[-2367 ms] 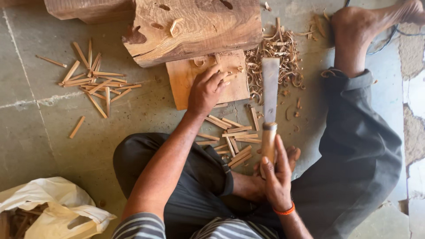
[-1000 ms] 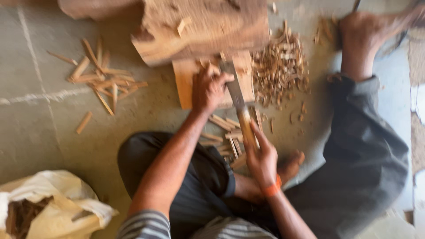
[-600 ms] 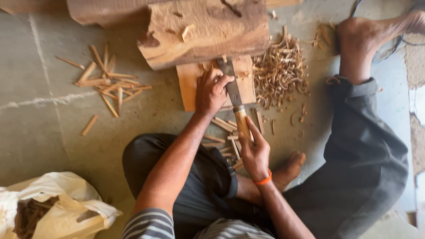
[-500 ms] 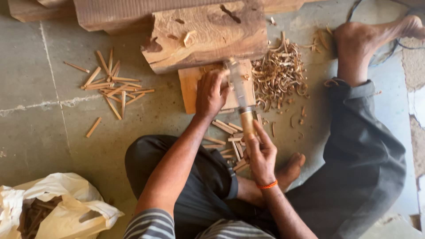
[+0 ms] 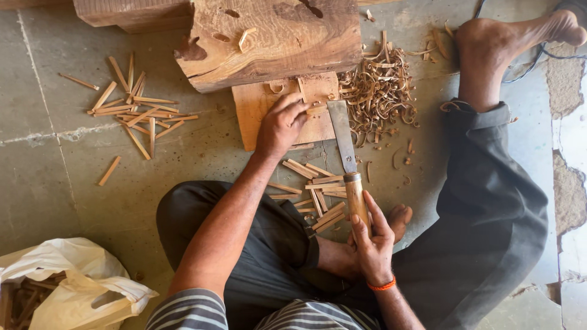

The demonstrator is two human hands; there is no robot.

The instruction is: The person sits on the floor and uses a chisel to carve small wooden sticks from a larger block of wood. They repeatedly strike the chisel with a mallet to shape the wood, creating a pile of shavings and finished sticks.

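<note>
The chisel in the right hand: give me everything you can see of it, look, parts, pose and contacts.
The chisel has a long, flat, grey metal blade, broad toward its squared far end, set into a rounded light wooden handle. It lies nearly along the line away from the person, blade end over the small wooden board, beside the small wood piece that the left hand pins there. The right hand grips the handle's lower part, fingers wrapped around it. The blade looks dull and worn.
</note>
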